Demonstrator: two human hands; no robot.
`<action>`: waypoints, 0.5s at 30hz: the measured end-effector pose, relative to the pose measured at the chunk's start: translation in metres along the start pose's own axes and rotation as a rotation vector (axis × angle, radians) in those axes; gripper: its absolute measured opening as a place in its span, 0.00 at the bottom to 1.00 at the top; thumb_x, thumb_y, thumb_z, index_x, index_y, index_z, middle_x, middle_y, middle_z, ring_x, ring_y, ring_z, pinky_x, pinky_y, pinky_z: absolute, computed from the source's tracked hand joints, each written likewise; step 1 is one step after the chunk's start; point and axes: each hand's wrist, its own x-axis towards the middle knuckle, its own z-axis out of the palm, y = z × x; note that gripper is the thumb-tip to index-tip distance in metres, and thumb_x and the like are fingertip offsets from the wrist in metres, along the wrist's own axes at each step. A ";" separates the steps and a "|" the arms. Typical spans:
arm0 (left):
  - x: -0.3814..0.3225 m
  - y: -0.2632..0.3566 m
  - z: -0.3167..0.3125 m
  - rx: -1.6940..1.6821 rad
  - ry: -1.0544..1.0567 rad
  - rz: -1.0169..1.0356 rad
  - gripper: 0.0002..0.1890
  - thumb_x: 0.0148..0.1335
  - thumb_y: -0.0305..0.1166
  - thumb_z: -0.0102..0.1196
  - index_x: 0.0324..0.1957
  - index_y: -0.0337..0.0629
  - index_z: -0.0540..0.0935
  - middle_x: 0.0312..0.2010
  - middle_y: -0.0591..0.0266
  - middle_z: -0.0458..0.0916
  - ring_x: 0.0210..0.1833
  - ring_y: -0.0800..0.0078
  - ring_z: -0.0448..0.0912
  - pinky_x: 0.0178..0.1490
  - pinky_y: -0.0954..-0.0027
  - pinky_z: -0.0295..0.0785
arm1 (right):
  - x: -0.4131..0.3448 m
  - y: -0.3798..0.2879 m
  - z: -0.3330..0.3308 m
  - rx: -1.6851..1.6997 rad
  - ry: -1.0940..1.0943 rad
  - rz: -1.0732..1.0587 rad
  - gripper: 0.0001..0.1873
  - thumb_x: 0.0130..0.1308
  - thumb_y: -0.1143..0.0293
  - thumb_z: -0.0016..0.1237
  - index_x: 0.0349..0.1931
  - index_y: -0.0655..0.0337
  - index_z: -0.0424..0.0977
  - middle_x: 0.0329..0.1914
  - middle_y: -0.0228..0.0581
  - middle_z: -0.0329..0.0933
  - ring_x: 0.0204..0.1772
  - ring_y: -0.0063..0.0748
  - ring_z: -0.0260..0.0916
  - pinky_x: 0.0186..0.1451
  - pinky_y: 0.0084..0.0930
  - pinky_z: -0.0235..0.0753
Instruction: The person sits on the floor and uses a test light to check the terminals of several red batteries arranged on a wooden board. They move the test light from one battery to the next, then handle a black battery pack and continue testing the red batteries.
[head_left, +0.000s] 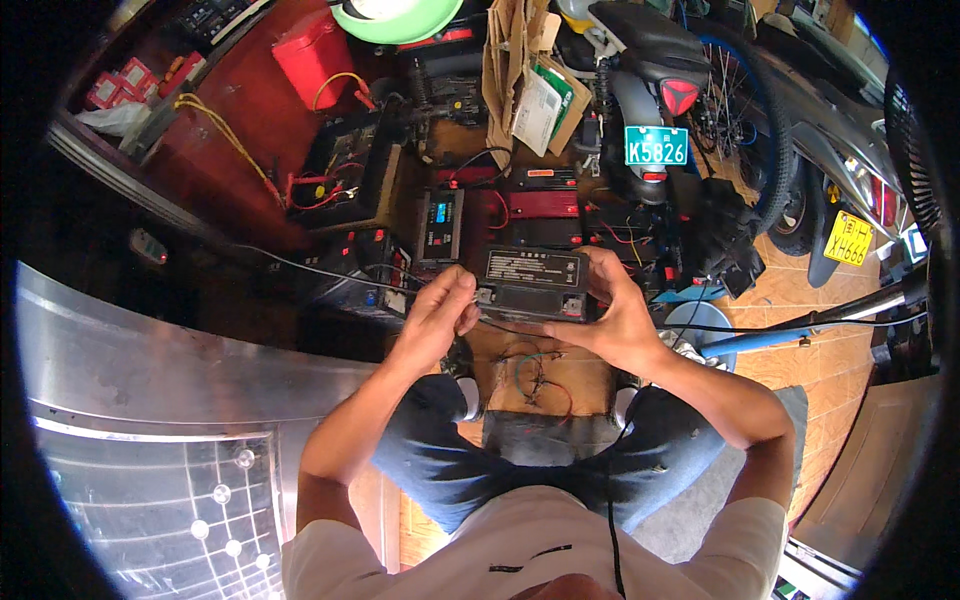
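A black rectangular battery lies in front of me, with a printed panel on its face and a metal terminal at each end of its near side. My right hand grips its right end, thumb low and fingers over the far corner. At the opposite end, the bent fingers and thumb of my left hand come together beside the left terminal. What lies between those fingertips is hidden. Below the battery, loose thin wires rest on a brown surface between my knees.
Behind the battery stand a charger with a lit display and several more batteries. A black cable crosses at right, above a blue bucket. Cardboard, a red container and parked two-wheelers stand farther back. A metal door is at left.
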 end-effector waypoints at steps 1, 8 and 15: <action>0.000 -0.001 0.000 0.011 -0.006 0.004 0.17 0.77 0.43 0.46 0.31 0.46 0.67 0.22 0.75 0.61 0.24 0.85 0.61 0.27 0.77 0.55 | 0.000 -0.001 0.000 0.021 -0.004 0.008 0.43 0.45 0.77 0.73 0.61 0.65 0.61 0.53 0.44 0.77 0.58 0.32 0.75 0.63 0.32 0.74; 0.001 -0.003 -0.002 0.058 -0.047 0.052 0.14 0.75 0.43 0.49 0.35 0.46 0.68 0.26 0.75 0.63 0.27 0.85 0.63 0.30 0.78 0.56 | -0.001 -0.003 0.000 0.071 0.003 0.021 0.42 0.46 0.77 0.72 0.61 0.64 0.62 0.53 0.44 0.77 0.58 0.32 0.75 0.63 0.32 0.73; 0.005 0.043 0.022 1.142 -0.123 0.789 0.57 0.32 0.44 0.80 0.66 0.34 0.64 0.57 0.44 0.75 0.62 0.48 0.73 0.65 0.55 0.67 | -0.005 0.003 0.006 -0.015 -0.055 0.000 0.42 0.43 0.75 0.73 0.61 0.62 0.65 0.55 0.44 0.78 0.58 0.33 0.76 0.61 0.33 0.75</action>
